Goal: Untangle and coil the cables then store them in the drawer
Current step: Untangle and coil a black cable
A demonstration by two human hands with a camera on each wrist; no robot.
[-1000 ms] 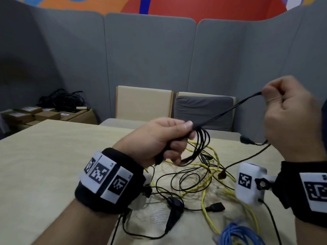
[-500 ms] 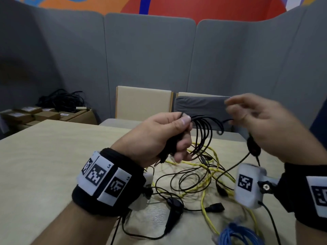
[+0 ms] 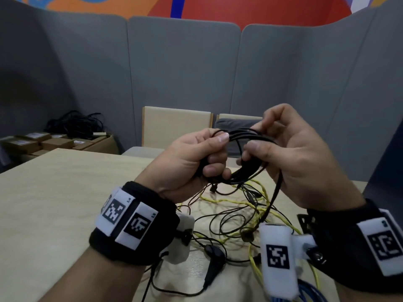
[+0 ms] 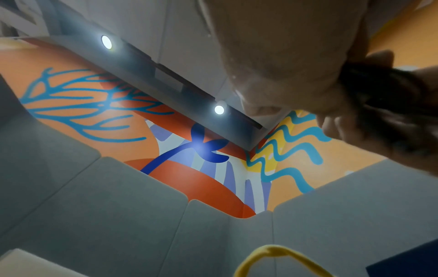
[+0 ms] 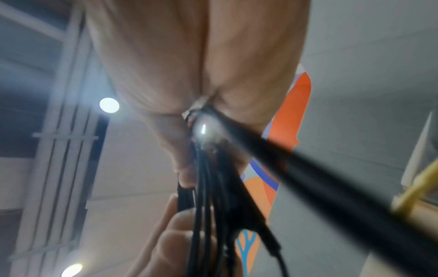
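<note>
A black cable [image 3: 244, 136], wound into several loops, is held above the table between both hands. My left hand [image 3: 196, 158] grips the left side of the coil in a fist, thumb on top. My right hand [image 3: 281, 149] pinches the right side of the loops, and a strand [image 3: 275, 192] hangs from it to the table. In the right wrist view the black strands [image 5: 208, 196] run down from my fingers. The left wrist view shows the dark bundle [image 4: 379, 93] in my fist. No drawer is in view.
On the wooden table [image 3: 54, 203] below lie a tangled yellow cable [image 3: 220, 200], thin black cables with plugs [image 3: 213, 262] and a blue cable [image 3: 309, 290]. Cardboard boxes [image 3: 54, 142] with a heap of black cables sit at the back left. Two chairs [image 3: 176, 127] stand behind.
My right hand has come in from the far right to meet the left, laying another loop onto the coil. The left hand has lifted a little with the bundle.
</note>
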